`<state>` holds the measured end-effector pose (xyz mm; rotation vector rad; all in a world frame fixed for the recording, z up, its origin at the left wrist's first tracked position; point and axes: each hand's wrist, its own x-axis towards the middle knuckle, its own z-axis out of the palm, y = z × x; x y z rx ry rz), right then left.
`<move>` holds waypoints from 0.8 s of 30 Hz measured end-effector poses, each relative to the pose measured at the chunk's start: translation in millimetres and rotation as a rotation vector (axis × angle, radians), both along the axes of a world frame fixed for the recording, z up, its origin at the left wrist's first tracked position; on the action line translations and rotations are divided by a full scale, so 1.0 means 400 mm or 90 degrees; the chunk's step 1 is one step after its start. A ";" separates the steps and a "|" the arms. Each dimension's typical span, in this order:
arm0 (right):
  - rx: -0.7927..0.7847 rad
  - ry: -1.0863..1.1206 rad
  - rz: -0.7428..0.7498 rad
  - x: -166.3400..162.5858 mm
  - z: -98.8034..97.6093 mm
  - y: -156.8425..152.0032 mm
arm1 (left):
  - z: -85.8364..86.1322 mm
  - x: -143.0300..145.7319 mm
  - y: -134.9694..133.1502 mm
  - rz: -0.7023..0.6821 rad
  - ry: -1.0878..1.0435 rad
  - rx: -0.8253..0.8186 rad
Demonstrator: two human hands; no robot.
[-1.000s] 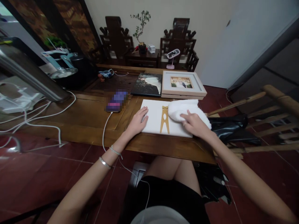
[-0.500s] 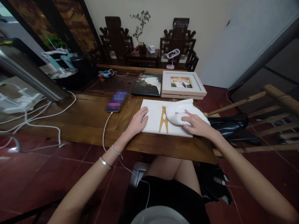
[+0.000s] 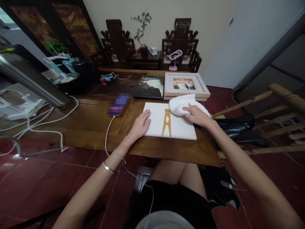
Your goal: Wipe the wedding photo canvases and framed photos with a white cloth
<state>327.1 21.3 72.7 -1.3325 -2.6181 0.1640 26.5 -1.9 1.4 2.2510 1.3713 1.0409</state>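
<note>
A white canvas panel (image 3: 154, 124) lies flat near the front edge of the wooden table, bearing a golden-brown figure (image 3: 166, 122) shaped like a long-legged animal. My left hand (image 3: 141, 123) rests on the panel's left edge with its fingers stretched out, holding nothing. Bunched under my right hand (image 3: 196, 115) is a white towel (image 3: 182, 103), gripped by the fingers and pressed on the panel's upper right part. The towel's far end spreads past the panel's right edge. Part of the panel's upper right corner is hidden beneath it.
Behind the panel are a dark wedding photo (image 3: 150, 86) and a pale picture frame (image 3: 187, 84). A phone (image 3: 118, 104) on a white cable lies to the left. Farther left stand a steel cylinder (image 3: 33, 78) and tangled cables. A wooden chair (image 3: 283, 95) is at the right.
My right hand has moved the towel away from me, up toward the panel's far right corner, baring the lower right part. My left hand stays in place.
</note>
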 end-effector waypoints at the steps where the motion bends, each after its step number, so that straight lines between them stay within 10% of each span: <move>1: -0.002 0.004 0.007 0.003 -0.001 -0.025 | 0.001 0.000 0.000 -0.001 0.000 -0.001; 12: -0.170 0.017 0.069 0.021 0.063 -0.286 | 0.000 0.000 -0.001 0.002 0.003 -0.003; 24: -0.025 0.058 -0.046 0.051 0.018 -0.005 | 0.003 0.002 -0.001 -0.001 -0.007 -0.009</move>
